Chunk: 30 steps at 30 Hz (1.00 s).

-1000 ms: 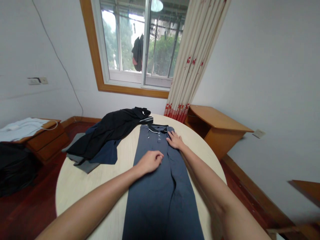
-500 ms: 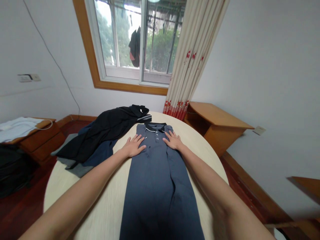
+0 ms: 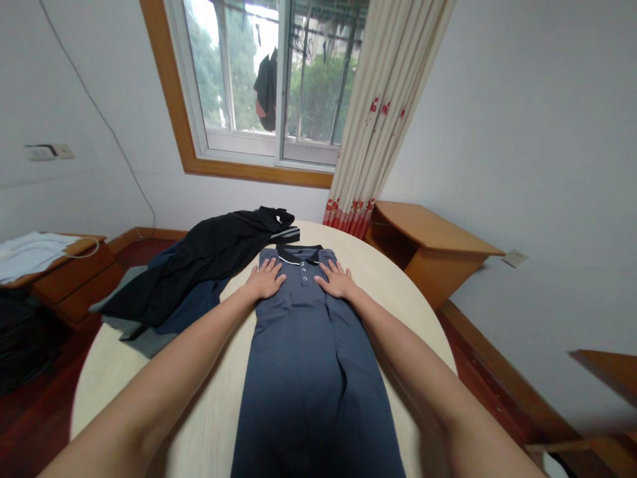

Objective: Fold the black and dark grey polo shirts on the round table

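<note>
A grey-blue polo shirt [image 3: 313, 372] lies folded into a long strip on the round pale table [image 3: 398, 292], collar away from me. My left hand [image 3: 265, 279] lies flat and open on the shirt's left shoulder, just below the collar. My right hand [image 3: 336, 281] lies flat and open on the right shoulder. The buttoned placket runs between the two hands.
A pile of black, navy and grey clothes [image 3: 194, 272] covers the table's far left. A wooden side table [image 3: 428, 245] stands at the right by the curtain [image 3: 383, 113]. A low wooden cabinet [image 3: 64, 279] with white cloth on top is at the left.
My left hand went from a loose curl at mid-shirt up to the left shoulder and spread flat. My right hand slid slightly left. Both now rest level beside the collar.
</note>
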Available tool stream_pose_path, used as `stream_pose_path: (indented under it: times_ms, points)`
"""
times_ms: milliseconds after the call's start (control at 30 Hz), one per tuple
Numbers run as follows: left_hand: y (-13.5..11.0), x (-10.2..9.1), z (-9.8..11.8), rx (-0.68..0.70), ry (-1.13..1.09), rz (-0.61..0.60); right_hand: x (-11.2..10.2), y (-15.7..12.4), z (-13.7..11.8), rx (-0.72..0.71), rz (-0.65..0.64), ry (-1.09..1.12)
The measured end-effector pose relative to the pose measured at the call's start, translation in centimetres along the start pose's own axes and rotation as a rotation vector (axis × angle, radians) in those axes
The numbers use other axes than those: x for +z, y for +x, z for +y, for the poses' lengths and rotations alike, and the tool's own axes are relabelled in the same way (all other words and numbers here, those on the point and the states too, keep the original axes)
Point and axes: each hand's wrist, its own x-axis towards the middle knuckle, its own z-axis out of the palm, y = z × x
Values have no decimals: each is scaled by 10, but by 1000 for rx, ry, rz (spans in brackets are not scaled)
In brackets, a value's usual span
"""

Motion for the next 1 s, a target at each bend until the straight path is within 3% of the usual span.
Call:
stream_pose_path:
  times_ms: [200, 333, 467, 533, 633, 833, 1000]
  points:
    - [45, -6, -27, 99, 17, 16, -5, 34, 9, -15, 41, 13]
    - [60, -9, -31, 114, 16, 34, -5, 44, 7, -18, 97, 1]
    - [51, -13, -15, 73, 73, 141, -7, 30, -2, 1, 344, -31]
    - [33, -15, -1, 53, 61, 230, -11, 12, -8, -2, 480, -7]
    - [-11, -13, 24, 81, 17, 250, -17, -30, -15, -53, 532, 76]
    - [-116, 15, 57, 234, -39, 51, -1, -124, -24, -243, 423, 130]
    - [-175, 26, 63, 255, -59, -7, 14, -180, -28, -256, 315, 119]
